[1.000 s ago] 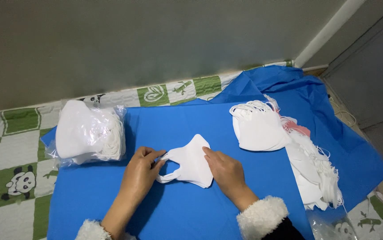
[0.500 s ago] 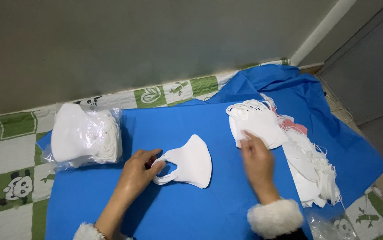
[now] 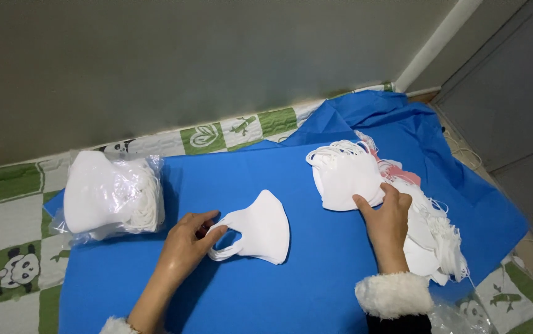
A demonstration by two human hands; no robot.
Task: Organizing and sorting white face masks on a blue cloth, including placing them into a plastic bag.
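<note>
**Taking one mask from the pile while the other is lying flat**

On the far left, a bag (image 3: pixel 115 201) of clear, shiny plastic is lying on the blue cloth (image 3: pixel 316 272). It is holding a tight pack of white masks, and the film is wrinkling around them.

The left hand (image 3: pixel 186 244) is resting beside a single mask (image 3: pixel 260 229) that is lying flat near the middle of the cloth. The fingers are bending loosely, and the tips are touching the ear loop at the left edge of this mask. They are pinning or lightly pinching the loop; I cannot tell which. To do this well, I think the hand should be pressing only softly, because the material is looking thin and soft and is folding easily.

The right hand (image 3: pixel 387 219) is reaching to the pile (image 3: pixel 347 176) of loose masks on the right. The thumb and fingers are half open and are touching the lower edge of the top mask, not yet closing on it. In my judgement, the fingers should be separating one layer only, since the thin loops are tangling with each other along the rim of the pile.

All masks are white, smooth and curved, with a folded ridge. Under the cloth, a mat (image 3: pixel 6 272) with green and white squares is showing.
</note>
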